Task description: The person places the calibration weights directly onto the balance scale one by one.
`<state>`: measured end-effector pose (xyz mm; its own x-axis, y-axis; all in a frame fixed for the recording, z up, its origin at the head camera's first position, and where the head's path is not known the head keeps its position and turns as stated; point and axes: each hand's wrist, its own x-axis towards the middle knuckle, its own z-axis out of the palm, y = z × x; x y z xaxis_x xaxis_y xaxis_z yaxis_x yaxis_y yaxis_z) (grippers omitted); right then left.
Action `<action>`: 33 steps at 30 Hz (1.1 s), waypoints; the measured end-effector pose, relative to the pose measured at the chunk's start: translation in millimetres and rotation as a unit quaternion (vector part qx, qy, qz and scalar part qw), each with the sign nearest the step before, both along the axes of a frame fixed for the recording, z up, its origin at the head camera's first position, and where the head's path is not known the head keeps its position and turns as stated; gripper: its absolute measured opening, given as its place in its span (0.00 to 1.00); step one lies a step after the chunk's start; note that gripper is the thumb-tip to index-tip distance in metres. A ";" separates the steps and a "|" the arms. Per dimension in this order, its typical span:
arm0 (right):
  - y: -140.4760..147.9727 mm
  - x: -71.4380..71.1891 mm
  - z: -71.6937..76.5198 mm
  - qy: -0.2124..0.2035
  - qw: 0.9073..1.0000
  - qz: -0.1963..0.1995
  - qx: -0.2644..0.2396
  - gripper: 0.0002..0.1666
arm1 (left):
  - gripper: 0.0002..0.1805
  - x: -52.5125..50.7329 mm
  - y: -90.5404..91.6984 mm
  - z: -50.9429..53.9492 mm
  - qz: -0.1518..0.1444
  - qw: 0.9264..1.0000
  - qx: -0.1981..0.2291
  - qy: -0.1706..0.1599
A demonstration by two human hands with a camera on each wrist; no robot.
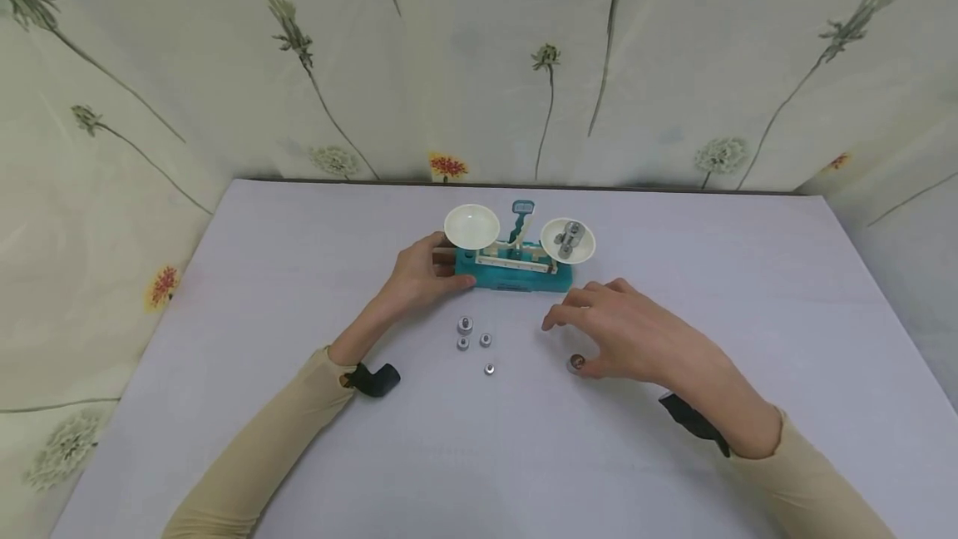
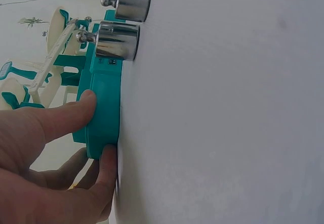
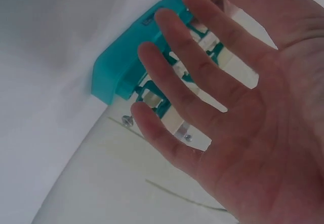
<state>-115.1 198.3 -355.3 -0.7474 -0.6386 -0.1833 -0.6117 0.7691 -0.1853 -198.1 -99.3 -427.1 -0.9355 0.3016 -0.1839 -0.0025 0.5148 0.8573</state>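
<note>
A small teal balance scale (image 1: 512, 277) with two white pans stands toward the back of the table. My left hand (image 1: 425, 273) grips the left end of its base, thumb on the front and fingers round the end, as the left wrist view also shows. Several metal weights (image 1: 570, 238) lie in the right pan (image 1: 550, 249); the left pan (image 1: 471, 227) holds nothing. In front of the scale my right hand (image 1: 632, 331) hovers with its fingers spread and gently bent. Its thumb tip is at a metal weight (image 1: 575, 363); whether they touch I cannot tell.
Several knobbed metal weights stand in front of the scale, the largest weight (image 1: 466, 324) at the back and a small weight (image 1: 490, 369) nearer me. A white cover lies over the table (image 1: 337, 223). Behind its back edge hangs a flower-patterned cloth (image 1: 464, 65).
</note>
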 end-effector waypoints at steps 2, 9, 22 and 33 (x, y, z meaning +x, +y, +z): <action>0.3 0.5 -0.9 0.002 1.000 0.003 0.001 0.34 | 0.39 0.1 -0.2 -1.0 0.000 1.000 0.000 0.002; 0.4 -0.3 -4.5 0.008 1.000 0.004 0.006 0.35 | 0.38 0.4 -0.5 -3.7 -0.002 1.000 0.007 0.010; -1.4 -4.0 -10.6 0.041 0.999 0.007 0.012 0.32 | 0.38 -0.1 -0.1 -5.2 0.002 1.000 0.007 0.012; -5.3 -5.6 -16.5 0.043 0.999 0.007 0.014 0.29 | 0.38 0.4 -0.2 -6.2 0.001 1.000 0.004 0.015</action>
